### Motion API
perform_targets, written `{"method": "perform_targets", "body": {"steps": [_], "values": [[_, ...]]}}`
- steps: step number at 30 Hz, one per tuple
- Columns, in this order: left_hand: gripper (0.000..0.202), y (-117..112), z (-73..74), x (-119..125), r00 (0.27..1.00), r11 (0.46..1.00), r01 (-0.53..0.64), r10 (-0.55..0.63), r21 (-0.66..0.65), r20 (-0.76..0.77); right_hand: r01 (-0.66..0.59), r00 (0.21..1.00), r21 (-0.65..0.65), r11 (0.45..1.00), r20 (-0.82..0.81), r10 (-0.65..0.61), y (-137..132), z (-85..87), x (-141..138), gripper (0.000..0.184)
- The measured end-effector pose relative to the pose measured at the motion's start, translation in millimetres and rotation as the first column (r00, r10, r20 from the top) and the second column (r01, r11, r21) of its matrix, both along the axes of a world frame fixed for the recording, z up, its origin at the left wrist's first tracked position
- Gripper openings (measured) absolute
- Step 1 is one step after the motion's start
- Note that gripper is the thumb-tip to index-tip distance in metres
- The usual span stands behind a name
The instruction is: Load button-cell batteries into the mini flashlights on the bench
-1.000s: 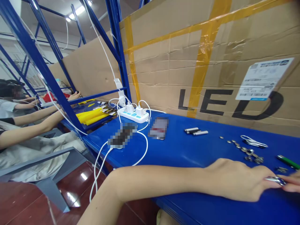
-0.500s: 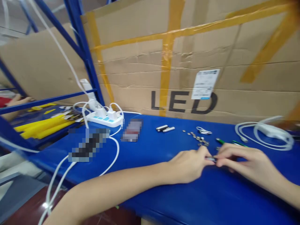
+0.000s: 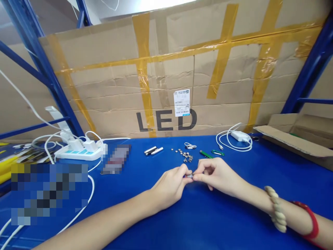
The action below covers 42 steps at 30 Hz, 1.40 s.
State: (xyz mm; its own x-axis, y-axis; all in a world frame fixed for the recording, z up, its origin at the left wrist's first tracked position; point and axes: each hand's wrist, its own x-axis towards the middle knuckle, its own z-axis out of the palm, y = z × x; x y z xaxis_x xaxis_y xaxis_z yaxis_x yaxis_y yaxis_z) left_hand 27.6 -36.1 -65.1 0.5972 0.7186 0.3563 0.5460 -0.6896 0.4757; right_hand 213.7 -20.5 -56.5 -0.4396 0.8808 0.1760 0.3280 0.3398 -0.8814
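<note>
My left hand point(image 3: 170, 184) is closed in a pinch around one end of a small silver cylindrical piece point(image 3: 189, 176). From the other side, the fingertips of my right hand point(image 3: 221, 175) grip the same piece, so the two hands almost meet. Fingers cover most of it, and its kind cannot be made out. Just beyond the hands lies a loose group of small round silver pieces that look like button cells point(image 3: 186, 155). A green pen-like tube point(image 3: 205, 153) and a green carabiner-like clip point(image 3: 218, 152) rest behind my right hand.
Silver and black tubes point(image 3: 153, 150), a small white cord bundle point(image 3: 190, 146) and a coiled white cable with adapter point(image 3: 239, 136) lie farther back. At left are a power strip point(image 3: 80, 152) and a phone-like slab point(image 3: 117, 159). An open cardboard box point(image 3: 293, 139) stands right.
The view has swung to the right, bringing the cardboard box and my right wrist's bracelets into sight. Both hands keep their pinch on the small silver piece.
</note>
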Motion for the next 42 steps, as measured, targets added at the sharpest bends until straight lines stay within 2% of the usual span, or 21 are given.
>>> {"method": "perform_targets", "body": {"steps": [2,5,11,17,24,29,32,40,42], "values": [[0.010,1,-2.0,1,1.000,0.999,-0.005,0.005,0.040,0.010,0.034,0.999,-0.103,0.994,-0.016,-0.035,-3,1.9,-2,0.032],[0.012,1,-5.8,2,0.999,0.992,-0.014,0.008,0.128,0.047,0.044,0.997,-0.175,0.984,-0.053,-0.054,-7,4.2,-5,0.033],[0.014,0,-6.2,5,0.999,0.949,-0.020,0.003,0.313,0.054,0.044,0.997,-0.221,0.974,-0.056,-0.058,-9,9.2,-6,0.038],[0.012,1,-3.5,5,0.999,0.931,-0.031,0.014,0.363,0.051,0.056,0.998,-0.231,0.971,-0.011,-0.060,-1,4.3,-3,0.039],[0.013,4,-2.5,5,0.999,0.939,-0.037,0.024,0.342,0.040,0.008,1.000,-0.204,0.979,0.020,-0.004,6,0.9,5,0.042],[0.008,1,-0.2,4,0.999,0.987,-0.010,0.001,0.161,0.055,-0.038,0.999,-0.240,0.970,0.018,0.043,8,6.0,9,0.034],[0.007,-1,0.2,4,0.999,0.996,0.014,-0.018,0.090,0.041,-0.062,0.998,-0.254,0.965,0.005,0.065,9,4.5,10,0.029],[0.006,-5,-1.7,4,0.996,0.995,0.055,-0.061,0.084,0.063,-0.009,1.000,-0.250,0.968,-0.031,0.001,9,-3.7,6,0.030],[0.014,-6,1.0,4,0.997,0.996,0.067,-0.070,0.062,0.037,-0.022,0.999,-0.257,0.966,-0.048,0.009,9,-4.6,5,0.031]]}}
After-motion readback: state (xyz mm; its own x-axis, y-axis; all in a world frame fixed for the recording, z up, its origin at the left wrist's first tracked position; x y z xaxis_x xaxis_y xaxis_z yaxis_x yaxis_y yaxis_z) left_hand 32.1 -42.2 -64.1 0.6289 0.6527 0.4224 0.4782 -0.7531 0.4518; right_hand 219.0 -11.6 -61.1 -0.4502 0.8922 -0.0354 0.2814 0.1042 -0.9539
